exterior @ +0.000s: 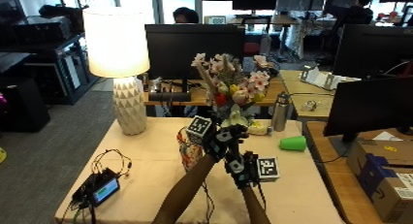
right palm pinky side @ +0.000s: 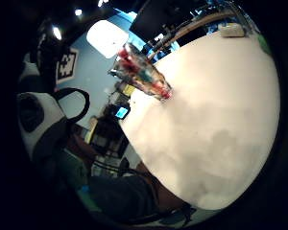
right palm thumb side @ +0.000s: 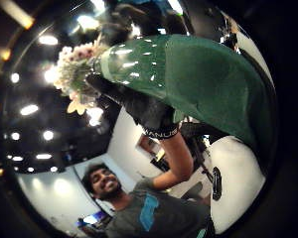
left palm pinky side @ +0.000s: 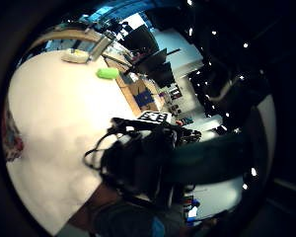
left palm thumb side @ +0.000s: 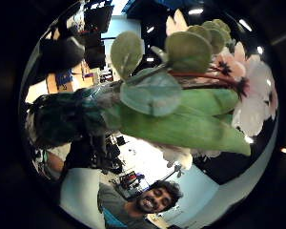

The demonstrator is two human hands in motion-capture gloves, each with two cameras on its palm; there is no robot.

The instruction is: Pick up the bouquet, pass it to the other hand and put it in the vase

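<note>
The bouquet (exterior: 231,90) is off the surface (exterior: 148,175) and held upright in the air, its blooms rising above both hands. The left hand (exterior: 216,136) has its fingers curled round the wrapped stems, higher up the bundle, and the left thumb side palm view shows leaves and pale pink flowers right against that palm. The right hand (exterior: 242,168) sits just below the left, at the bottom end of the stems; its thumb side palm view is filled by the green wrap (right palm thumb side: 188,79) with the other gloved hand gripping it further along, but whether the right fingers have closed on the stems cannot be told. The vase (exterior: 189,149), a clear one with a coloured pattern, stands on the surface just beside the left forearm, below and to the left of the hands, with nothing in it. As a judgement, the pick-up is done and the hand-over is under way or about to happen; the release by one hand and the lowering of the stems into the vase are still to come.
</note>
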